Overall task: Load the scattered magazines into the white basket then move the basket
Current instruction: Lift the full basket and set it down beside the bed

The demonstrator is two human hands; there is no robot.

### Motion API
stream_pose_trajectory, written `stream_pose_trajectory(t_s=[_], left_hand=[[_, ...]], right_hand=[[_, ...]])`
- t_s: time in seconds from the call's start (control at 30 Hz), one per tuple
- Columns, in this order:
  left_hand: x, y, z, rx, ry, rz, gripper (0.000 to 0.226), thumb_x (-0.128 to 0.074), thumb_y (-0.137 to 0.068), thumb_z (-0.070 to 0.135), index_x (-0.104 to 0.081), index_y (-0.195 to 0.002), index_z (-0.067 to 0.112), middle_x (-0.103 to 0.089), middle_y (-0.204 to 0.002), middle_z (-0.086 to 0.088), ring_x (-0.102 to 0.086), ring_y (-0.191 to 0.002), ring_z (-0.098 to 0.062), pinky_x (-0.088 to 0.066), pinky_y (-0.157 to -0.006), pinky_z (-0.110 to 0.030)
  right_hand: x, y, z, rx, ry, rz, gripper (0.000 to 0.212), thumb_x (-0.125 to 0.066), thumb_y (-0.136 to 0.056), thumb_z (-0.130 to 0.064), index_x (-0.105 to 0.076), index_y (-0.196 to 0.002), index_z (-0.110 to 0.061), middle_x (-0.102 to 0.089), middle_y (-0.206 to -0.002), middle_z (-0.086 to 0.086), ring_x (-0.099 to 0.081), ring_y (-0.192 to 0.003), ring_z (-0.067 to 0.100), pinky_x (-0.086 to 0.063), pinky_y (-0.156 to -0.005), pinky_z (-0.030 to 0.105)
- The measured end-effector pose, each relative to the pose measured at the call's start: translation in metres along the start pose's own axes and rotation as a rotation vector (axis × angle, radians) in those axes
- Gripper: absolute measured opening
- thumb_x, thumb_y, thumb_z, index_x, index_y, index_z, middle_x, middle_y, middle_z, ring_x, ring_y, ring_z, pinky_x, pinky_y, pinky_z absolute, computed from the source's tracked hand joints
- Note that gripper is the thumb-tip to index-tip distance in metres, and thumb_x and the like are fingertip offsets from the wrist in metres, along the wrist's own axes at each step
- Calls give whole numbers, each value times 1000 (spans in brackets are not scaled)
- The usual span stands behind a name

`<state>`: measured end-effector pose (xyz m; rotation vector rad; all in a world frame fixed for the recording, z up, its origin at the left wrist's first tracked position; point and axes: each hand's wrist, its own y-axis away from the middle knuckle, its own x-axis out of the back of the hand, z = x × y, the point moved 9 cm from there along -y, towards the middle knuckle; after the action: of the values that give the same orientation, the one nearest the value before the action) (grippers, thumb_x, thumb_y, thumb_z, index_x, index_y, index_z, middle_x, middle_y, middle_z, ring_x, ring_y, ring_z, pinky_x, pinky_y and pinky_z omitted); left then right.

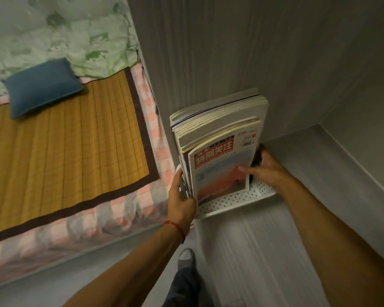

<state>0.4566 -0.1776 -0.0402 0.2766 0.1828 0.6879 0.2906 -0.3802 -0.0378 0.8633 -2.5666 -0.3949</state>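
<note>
- White perforated plastic, the basket (231,201) sits between my two hands, its dotted wall showing just below my right hand and to the right of my left.
- Standing upright in it is the stack of magazines (220,134), spines and page edges fanned toward the wall beyond my grip.
- My left hand (182,196) is clamped on the left end of the basket, thumb on the near side, fingers curled around the rim and against the edges of the magazines.
- My right hand (262,169) grips the right end; its thumb presses flat on the cover of the front magazine (222,167), the one with a red title block, while the fingers wrap behind the stack, out of sight.
- A red string bracelet (175,229) circles my left wrist, just behind the gripping hand.
- Left of my left hand lies the bed with a bamboo mat (60,142), and farther off on it a blue pillow (42,86).
- Below my forearms, a grey shoe (186,258) stands on the pale floor (242,251).
- Whether the basket rests on the floor or hangs lifted in my grip, I cannot tell.
</note>
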Motion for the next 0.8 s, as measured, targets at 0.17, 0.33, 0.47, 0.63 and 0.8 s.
stream_pose_trajectory(t_s=[0.17,0.33,0.47,0.63,0.8], left_hand=[[11,-8,-14,87,86,63,100,-70,-79,-9,-20,-147,46,-54,-113,14,-70,-90,-2,-61,-70,-31],[17,-14,-19,156,125,119,85,-52,-81,-17,-33,-144,37,-55,-118,10,-63,-101,-14,-62,-71,-35],[15,-11,-23,188,179,151,34,-43,-91,28,-61,-120,30,-67,-117,-8,-66,-106,-26,-59,-87,-46],[3,-17,-20,149,106,181,42,-29,-104,45,-46,-131,18,-57,-127,-16,-59,-118,-32,-51,-99,-54],[7,-28,-21,106,92,236,37,-24,-104,46,-49,-124,26,-61,-118,-11,-64,-110,-28,-54,-94,-53]], right_hand=[[-3,-18,-5,31,-50,-29,89,-87,-68,-13,-36,-135,-42,-63,-117,-19,-56,-111,-2,-49,-99,37],[-4,-19,-10,62,-56,-62,95,-92,-57,-33,-33,-131,-48,-60,-125,-18,-55,-118,1,-45,-104,39],[8,4,20,4,14,159,74,-73,-79,-52,-33,-140,-42,-54,-135,-14,-53,-115,8,-47,-93,37],[12,15,37,-13,76,418,30,-36,-100,-49,-55,-118,-34,-66,-112,-2,-62,-85,9,-46,-66,26],[13,-5,29,1,68,369,32,-34,-104,-42,-54,-128,-34,-61,-111,-7,-61,-101,19,-50,-82,36]])
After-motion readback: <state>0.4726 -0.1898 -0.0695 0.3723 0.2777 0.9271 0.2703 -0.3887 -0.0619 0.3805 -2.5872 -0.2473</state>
